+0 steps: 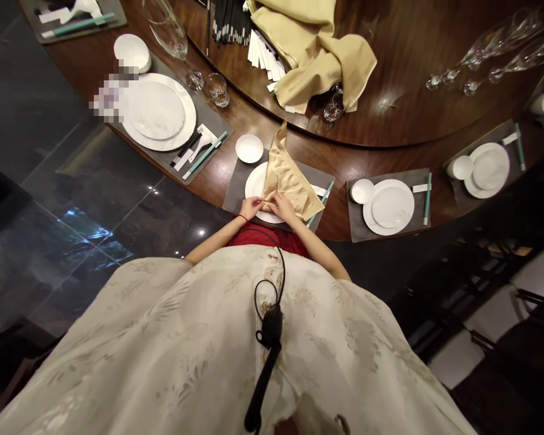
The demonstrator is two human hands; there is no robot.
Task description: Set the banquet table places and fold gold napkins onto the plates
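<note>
A gold cloth napkin (292,178) lies partly folded over a white plate (254,181), one pointed corner reaching toward the table's middle and another to the lower right. At its near left edge, my left hand (252,207) pinches the cloth with bent fingers. Close beside it, my right hand (281,206) also grips the napkin's near edge. The fingertips of both hands almost meet there. A small white bowl (249,148) stands to the upper left on the grey placemat (233,184). Chopsticks in a teal sleeve (329,190) are partly covered by the napkin.
Place settings with plates (392,207) sit to both sides along the round wooden table. On the raised turntable (403,121) lie more gold napkins (317,60), several black chopsticks (231,24) and stemmed glasses (503,51). Small glasses (218,90) stand to the upper left.
</note>
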